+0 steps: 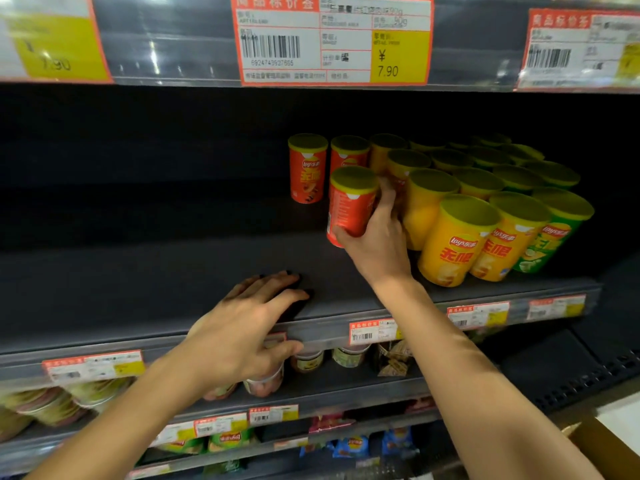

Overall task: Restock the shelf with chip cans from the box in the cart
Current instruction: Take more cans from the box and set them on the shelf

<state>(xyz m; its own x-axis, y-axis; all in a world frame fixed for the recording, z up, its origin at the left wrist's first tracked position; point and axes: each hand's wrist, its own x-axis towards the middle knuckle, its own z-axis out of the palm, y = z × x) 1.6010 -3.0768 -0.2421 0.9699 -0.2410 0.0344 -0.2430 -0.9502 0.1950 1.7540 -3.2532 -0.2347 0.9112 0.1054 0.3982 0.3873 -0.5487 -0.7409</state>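
Observation:
My right hand (375, 244) grips a red chip can (349, 206) with a yellow lid, holding it upright at the left front of the cans on the dark shelf (156, 271). Two more red cans (307, 168) stand behind it. To the right are several yellow cans (457, 240) and green cans (550, 237) in rows. My left hand (242, 327) rests flat on the shelf's front edge, fingers straight, holding nothing. A corner of the cardboard box (602, 445) shows at the bottom right.
The left half of the shelf is bare dark surface. Price tags (332, 39) run along the shelf above and along the front rail (372, 330). Lower shelves hold cup snacks (306, 360) and chip bags (349, 445).

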